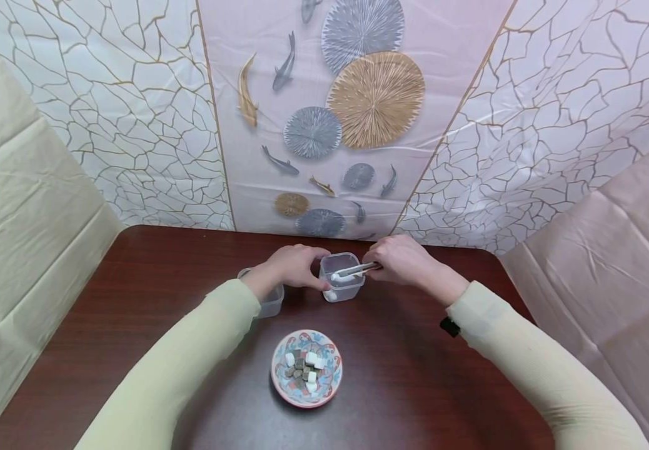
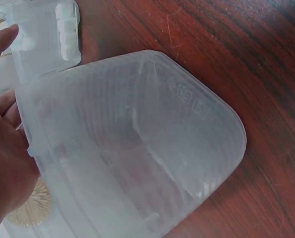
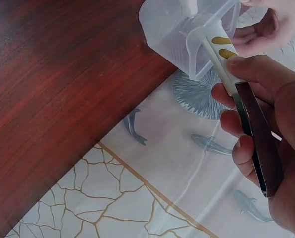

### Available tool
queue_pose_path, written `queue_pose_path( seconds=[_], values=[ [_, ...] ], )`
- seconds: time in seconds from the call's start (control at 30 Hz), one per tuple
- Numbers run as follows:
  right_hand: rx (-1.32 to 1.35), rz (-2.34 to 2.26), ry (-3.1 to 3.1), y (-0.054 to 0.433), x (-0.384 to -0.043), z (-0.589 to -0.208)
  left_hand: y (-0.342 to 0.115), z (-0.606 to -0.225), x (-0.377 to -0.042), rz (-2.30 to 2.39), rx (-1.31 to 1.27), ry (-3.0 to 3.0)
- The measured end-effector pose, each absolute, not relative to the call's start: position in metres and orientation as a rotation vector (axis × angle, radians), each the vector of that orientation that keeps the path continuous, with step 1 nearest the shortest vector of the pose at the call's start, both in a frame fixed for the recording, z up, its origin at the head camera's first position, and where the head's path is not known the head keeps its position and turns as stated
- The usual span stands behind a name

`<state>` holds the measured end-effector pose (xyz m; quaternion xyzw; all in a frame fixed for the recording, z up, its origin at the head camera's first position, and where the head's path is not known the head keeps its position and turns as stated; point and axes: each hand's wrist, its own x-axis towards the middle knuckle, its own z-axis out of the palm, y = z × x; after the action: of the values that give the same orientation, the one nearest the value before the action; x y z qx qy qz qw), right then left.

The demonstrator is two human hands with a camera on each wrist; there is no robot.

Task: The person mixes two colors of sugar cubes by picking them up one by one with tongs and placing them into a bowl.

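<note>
My right hand (image 1: 400,259) grips a pair of tongs (image 3: 259,144) with metal handles and white ends bearing gold marks. The tong tips reach inside a clear plastic container (image 1: 344,292) near the back of the table. A white piece sits at the tips, and other small white pieces (image 2: 68,42) lie in the container. Thumb and fingers of my left hand (image 1: 296,265) hold this container's left side. Under the left forearm stands a second clear plastic container (image 2: 182,134), partly hidden in the head view.
In front of the containers stands a patterned bowl (image 1: 281,381) with white and brown cube-like pieces (image 1: 304,369). The dark wooden table (image 1: 414,387) ends at a patterned cloth backdrop (image 1: 313,187). Plain cloth hangs on both sides.
</note>
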<state>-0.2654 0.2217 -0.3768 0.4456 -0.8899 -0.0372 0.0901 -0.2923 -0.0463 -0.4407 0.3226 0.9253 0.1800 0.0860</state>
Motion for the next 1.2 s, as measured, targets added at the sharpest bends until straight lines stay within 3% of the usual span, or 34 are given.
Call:
queue_pose_path(
  seconds=[0.87, 1.2],
  values=[
    [1.357, -0.058, -2.696, 0.204, -0.264, -0.388, -0.054, -0.449, -0.297, 0.557, 0.958, 2.668],
    [1.275, 0.001, -2.709, 0.214, -0.258, -0.373, -0.057, -0.446, -0.297, 0.573, 0.978, 2.653]
  ],
)
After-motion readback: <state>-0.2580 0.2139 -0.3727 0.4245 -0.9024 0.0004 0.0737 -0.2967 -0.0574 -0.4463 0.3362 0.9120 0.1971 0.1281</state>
